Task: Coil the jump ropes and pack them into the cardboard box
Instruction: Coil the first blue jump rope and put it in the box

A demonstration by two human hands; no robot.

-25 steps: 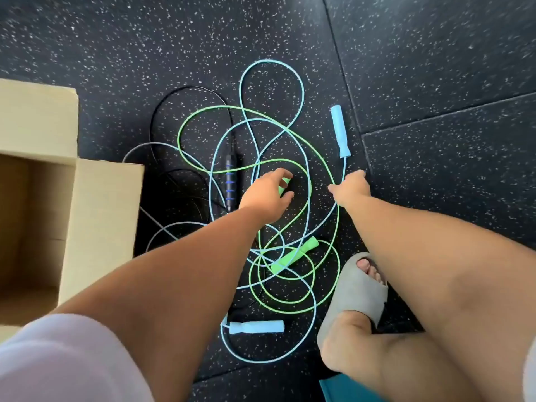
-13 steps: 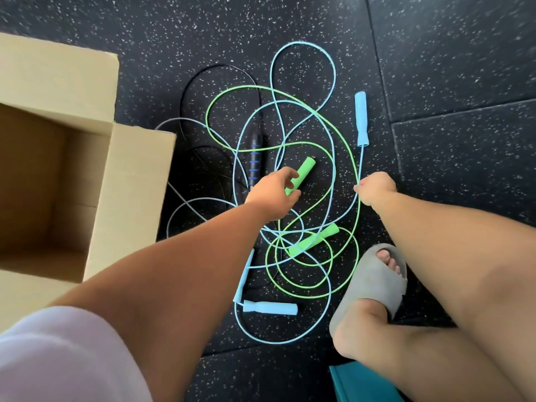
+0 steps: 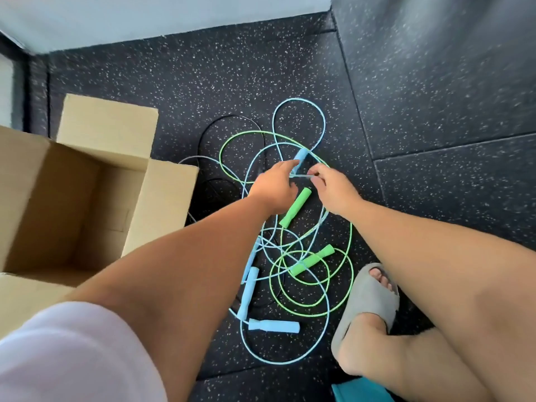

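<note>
On the speckled floor [image 3: 435, 82] our left hand [image 3: 274, 188] and right hand [image 3: 335, 190] pinch the blue rope [image 3: 301, 176] (light, floppy, surely tangling), better held at its stiff handle [image 3: 301, 156].

Single head-worn view, steeply downward, close over the floor [image 3: 435, 82] ahead.

The jump ropes lie tangled in one pile on the dark speckled floor [image 3: 435, 82]. The green rope [image 3: 311, 260] makes several loose rings, with its two handles flat and apart from each other. The light blue rope [image 3: 278, 326] crosses it in wide loops; a short piece is held tight between the left hand [image 3: 275, 185] and the right hand [image 3: 332, 188]. A thin black rope [image 3: 229, 116] lies at the far left of the pile. The cardboard box [image 3: 162, 204] stands open just beside the pile, with its flaps spread
</note>
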